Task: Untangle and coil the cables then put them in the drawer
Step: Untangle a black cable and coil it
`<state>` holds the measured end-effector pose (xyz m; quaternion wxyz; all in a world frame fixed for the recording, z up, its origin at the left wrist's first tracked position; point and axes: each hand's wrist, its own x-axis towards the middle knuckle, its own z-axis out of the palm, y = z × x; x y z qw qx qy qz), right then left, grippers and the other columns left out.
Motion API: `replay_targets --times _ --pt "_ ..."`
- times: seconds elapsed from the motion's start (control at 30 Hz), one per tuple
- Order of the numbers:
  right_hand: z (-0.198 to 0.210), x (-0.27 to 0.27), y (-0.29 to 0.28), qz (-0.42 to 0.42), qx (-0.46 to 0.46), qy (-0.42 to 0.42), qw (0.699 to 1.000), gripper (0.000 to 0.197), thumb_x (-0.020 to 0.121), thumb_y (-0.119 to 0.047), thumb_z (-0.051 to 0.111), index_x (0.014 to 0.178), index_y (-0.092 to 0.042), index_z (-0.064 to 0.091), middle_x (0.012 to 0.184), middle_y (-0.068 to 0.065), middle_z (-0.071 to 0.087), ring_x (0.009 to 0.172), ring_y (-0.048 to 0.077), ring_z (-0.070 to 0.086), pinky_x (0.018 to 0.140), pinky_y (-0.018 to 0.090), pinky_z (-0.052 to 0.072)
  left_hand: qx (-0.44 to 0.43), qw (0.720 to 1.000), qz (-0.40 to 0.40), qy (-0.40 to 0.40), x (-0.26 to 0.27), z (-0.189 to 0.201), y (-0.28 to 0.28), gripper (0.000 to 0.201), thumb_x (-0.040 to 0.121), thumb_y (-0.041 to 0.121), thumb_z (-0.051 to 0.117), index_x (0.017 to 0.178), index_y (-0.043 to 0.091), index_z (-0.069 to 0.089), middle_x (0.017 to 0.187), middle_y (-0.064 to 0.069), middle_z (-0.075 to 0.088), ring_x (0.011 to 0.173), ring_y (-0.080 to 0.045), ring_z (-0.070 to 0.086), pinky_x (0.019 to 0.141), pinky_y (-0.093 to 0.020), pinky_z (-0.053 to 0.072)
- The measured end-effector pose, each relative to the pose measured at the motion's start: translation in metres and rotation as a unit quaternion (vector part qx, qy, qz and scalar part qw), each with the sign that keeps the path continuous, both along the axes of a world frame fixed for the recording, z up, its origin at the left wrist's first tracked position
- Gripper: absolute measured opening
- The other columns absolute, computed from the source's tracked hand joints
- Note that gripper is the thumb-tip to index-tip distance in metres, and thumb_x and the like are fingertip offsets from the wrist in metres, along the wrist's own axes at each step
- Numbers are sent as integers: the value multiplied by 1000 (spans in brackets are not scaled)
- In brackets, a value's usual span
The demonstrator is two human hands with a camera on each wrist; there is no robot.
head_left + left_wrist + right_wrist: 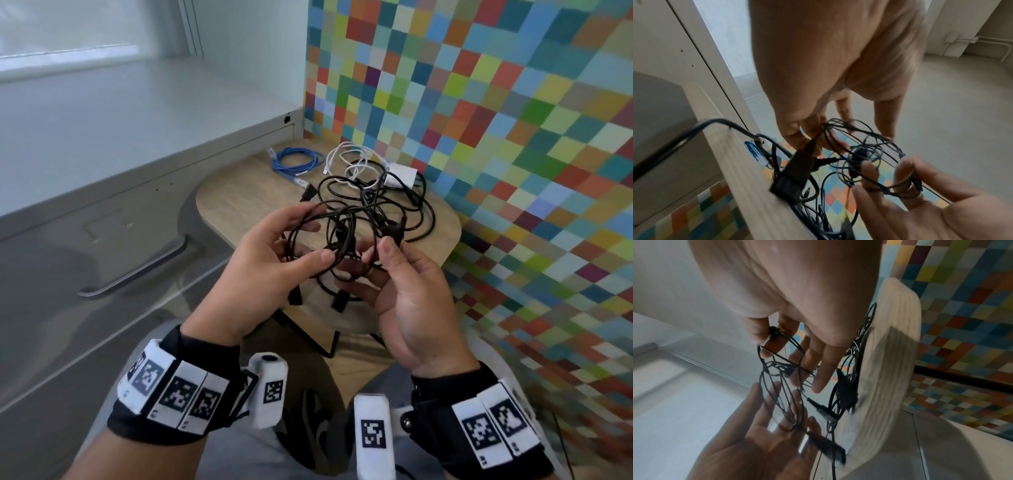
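Left grip [270,260] is pinching strands of the black cable tangle [346,240], thumb tip against the loops, other fingers curled round the far side. Right grip [407,291] has a few thin loops of the same tangle hooked over its fingers [904,172], thumb up beside a small black plug. So both my hands are closed on that one black mess, held up a bit above the front of the table [233,192].

From the left wrist view a chunky black connector [791,177] dangles off the bundle just beside the table's edge, and a thinner jack plug pokes out next to it. The rest of the black cable trails back onto the wooden top and sprawls in loose loops there.

Further back on the table: a blue network cable [298,161], already in a neat coil, and near it a white cable [352,159] in loose loops with a white charger block [402,174], partly overlapping the black stuff.

To my left is the grey cabinet with the drawer [68,246], shut, its curved handle [137,267] facing me. Multicoloured checkered wall [496,102] behind the table.
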<state>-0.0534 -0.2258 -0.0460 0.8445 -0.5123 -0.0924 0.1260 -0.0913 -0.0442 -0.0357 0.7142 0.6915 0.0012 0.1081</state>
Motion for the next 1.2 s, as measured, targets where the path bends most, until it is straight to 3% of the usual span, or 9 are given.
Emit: replay_targets --times 0.1,0.27,0.4,0.53,0.67,0.8,0.93,1.07,1.2 --pt "-2 0 0 3 31 22 999 18 92 -27 61 91 -12 71 103 8 72 112 33 67 95 58 58 -2 999 41 -10 5 0 -4 70 80 19 82 139 43 54 141 16 56 118 -15 66 96 -36 59" --pt "1 0 -5 -3 56 39 998 27 90 -29 61 107 -9 67 98 5 70 109 28 65 86 51 62 48 999 1 -9 8 -4 -6 68 85 15 83 136 49 55 145 24 53 134 -8 54 113 -45 47" --pt "4 -1 -12 13 55 41 998 33 94 -34 54 115 -13 67 115 -2 75 111 32 69 83 47 62 100 995 8 -17 10 -6 -10 44 86 11 82 117 41 71 139 11 57 119 -11 63 101 -46 55" --pt "1 1 -13 -3 35 17 999 33 90 -39 67 117 -21 74 130 -1 72 115 24 66 84 45 60 83 996 18 -20 10 -7 -8 29 89 8 78 109 30 76 105 6 71 96 -8 68 92 -37 56" --pt "-4 4 -11 -24 -1 -17 1000 87 65 -54 91 139 -17 65 147 3 62 120 12 67 90 40 56 29 993 98 -58 9 -5 -4 30 92 2 73 109 26 77 91 7 69 72 -6 56 71 -26 46" --pt "-9 2 -10 -25 -40 -98 994 44 68 -50 90 105 -28 84 169 -8 29 153 18 37 117 48 42 -49 994 90 -43 7 -1 1 32 100 10 62 126 27 72 112 -5 75 79 -18 59 70 -31 52" --pt "-18 1 -13 -33 -103 -181 977 26 82 -33 73 102 -22 84 169 -28 15 159 31 23 118 57 41 -133 989 57 -11 4 6 3 37 94 25 54 129 25 69 122 -13 72 78 -28 64 67 -34 57" --pt "-16 -3 -11 -2 -113 -214 970 19 83 -30 69 91 -22 85 170 -18 25 160 9 12 124 62 26 -48 998 12 39 3 3 1 34 102 42 53 124 22 69 113 -17 71 87 -25 67 69 -30 56" --pt "-17 -4 -13 10 -129 -257 958 23 88 -29 69 85 -9 80 162 -3 46 159 13 20 122 68 25 29 994 -74 73 3 -2 -2 46 86 54 66 115 19 73 104 -16 72 85 -19 67 71 -29 55"
